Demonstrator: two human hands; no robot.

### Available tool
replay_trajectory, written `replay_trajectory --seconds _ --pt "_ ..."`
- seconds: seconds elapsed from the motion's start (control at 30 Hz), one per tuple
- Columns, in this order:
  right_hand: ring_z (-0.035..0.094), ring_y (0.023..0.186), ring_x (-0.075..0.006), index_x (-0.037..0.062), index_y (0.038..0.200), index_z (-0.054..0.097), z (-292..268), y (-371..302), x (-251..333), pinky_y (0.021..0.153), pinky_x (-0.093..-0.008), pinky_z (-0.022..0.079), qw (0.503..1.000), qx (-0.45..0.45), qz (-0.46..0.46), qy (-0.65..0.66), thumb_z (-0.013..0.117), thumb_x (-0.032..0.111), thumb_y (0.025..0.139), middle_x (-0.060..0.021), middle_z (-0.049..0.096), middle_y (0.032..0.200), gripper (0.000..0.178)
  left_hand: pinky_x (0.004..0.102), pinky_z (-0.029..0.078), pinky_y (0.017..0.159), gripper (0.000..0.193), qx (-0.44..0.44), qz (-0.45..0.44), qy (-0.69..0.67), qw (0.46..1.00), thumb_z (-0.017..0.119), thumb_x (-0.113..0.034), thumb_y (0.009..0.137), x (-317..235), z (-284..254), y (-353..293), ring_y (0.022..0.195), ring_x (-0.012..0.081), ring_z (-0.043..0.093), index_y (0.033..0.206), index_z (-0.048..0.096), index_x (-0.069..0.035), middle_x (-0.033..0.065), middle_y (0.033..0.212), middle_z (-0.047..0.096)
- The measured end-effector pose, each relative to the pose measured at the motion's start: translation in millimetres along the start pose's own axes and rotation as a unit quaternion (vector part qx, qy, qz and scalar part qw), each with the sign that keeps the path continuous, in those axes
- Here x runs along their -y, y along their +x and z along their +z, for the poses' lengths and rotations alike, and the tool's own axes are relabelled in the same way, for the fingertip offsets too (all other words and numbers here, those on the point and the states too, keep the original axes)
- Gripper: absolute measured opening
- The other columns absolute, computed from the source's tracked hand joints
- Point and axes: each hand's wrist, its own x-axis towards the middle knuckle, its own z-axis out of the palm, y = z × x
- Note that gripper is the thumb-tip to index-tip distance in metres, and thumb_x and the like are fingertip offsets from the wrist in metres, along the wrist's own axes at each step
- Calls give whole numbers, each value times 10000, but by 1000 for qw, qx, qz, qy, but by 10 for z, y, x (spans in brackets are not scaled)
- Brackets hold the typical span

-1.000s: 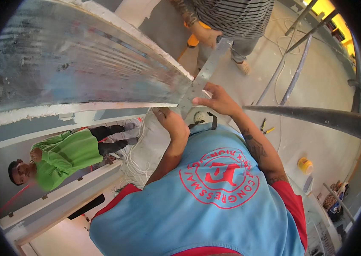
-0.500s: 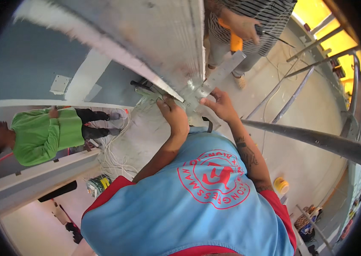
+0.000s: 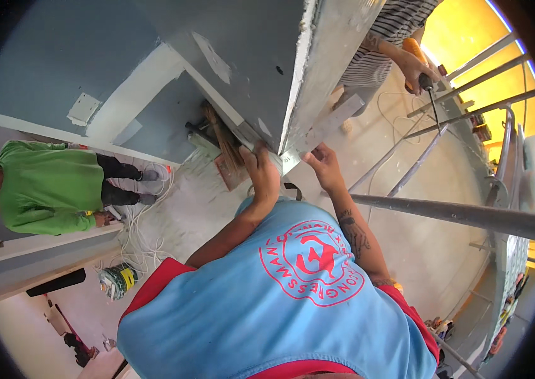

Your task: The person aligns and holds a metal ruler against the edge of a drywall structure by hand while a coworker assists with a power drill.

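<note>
A metal carpenter's square (image 3: pixel 338 115), marked along its edge, sits at the lower corner of a grey wall post (image 3: pixel 337 57) with rough white plaster along its edge. My left hand (image 3: pixel 262 174) closes around the arm of the square on the post's left face. My right hand (image 3: pixel 326 165) pinches the other arm near the corner, thumb on the metal. That arm slants away up and to the right. Some of the left fingers are hidden behind the square and post.
A person in a striped shirt (image 3: pixel 368 66) holds an orange tool (image 3: pixel 414 49) with a long thin bit at far right. A person in green (image 3: pixel 52 186) stands left, near white cables (image 3: pixel 144 230). Metal scaffold bars (image 3: pixel 444 211) cross the right side. Wood pieces (image 3: pixel 223 136) lean by the wall.
My view has shifted, so the post's left face shows more. Both hands stay on the square. The striped-shirt person's tool now appears farther right. The person in green has lowered an arm.
</note>
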Motion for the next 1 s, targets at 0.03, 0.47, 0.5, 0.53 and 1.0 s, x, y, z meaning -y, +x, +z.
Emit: replay_trajectory --seconds 0.03,0.47,0.5,0.53,1.0 --pt "558 1105 -183 -19 1185 579 -41 -11 -20 1001 -353 396 1000 -9 8 -5 766 264 824 -105 635 1151 495 410 334 1012 473 16 -128 -218 967 397 -205 982 -344 -255 163 1161 376 437 1255 305 170 363 1268 385" --pt "569 1095 -174 -25 1171 598 -74 -4 11 990 -329 408 1000 -7 21 -6 772 211 809 -101 642 1151 465 426 333 1012 520 52 -268 -422 865 456 -236 974 -537 -500 278 1234 322 421 1272 394 186 308 1367 407" --pt "567 1088 -170 -25 1158 606 -82 -5 -6 997 -333 399 1000 -6 11 -12 775 220 807 -94 648 1132 460 426 333 1012 520 55 -267 -420 866 456 -236 974 -533 -495 263 1234 322 421 1272 394 186 308 1367 407" --pt "565 1080 -165 -26 1145 614 -78 2 -17 1005 -338 391 1000 -4 0 -18 778 229 805 -86 653 1112 456 432 329 1012 515 54 -269 -385 881 446 -259 975 -511 -492 252 1223 336 422 1279 413 155 309 1354 415" --pt "550 1122 -180 -30 1275 534 -3 -38 -145 1009 -341 408 999 -25 -17 23 732 327 850 -88 599 1218 590 395 480 700 534 191 -318 -414 831 412 -328 977 -106 -422 235 1126 247 506 1415 351 -28 140 1333 452"
